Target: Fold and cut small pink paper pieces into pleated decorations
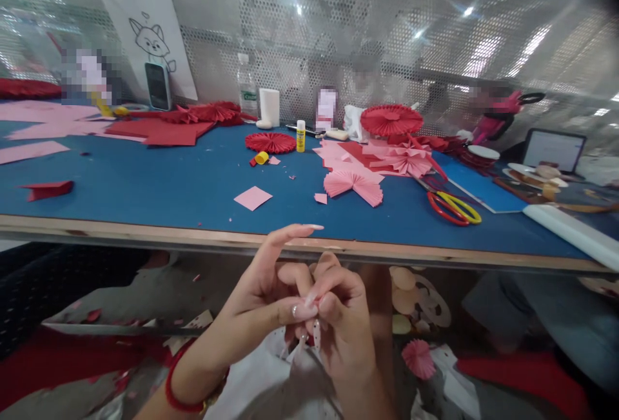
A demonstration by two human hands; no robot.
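Observation:
Just in front of the table's near edge, my left hand (275,284) and my right hand (345,307) meet with their fingertips pressed together. The left index finger points out toward the table while its thumb and other fingers are closed. My right fingers are curled in against the left thumb. A speck of red shows below the fingertips, but what they hold, if anything, is hidden. Nearest on the table lie a pink paper square (253,198), a small pink scrap (320,199) and a pleated pink paper fan (353,186).
On the blue tabletop (159,181) are a glue stick (300,137), its yellow cap (262,158), a red paper rosette (271,142) and scissors (453,208). Red paper sheets (167,132) lie left, and a folded red piece (47,190) nearer. A water bottle (247,88) stands behind.

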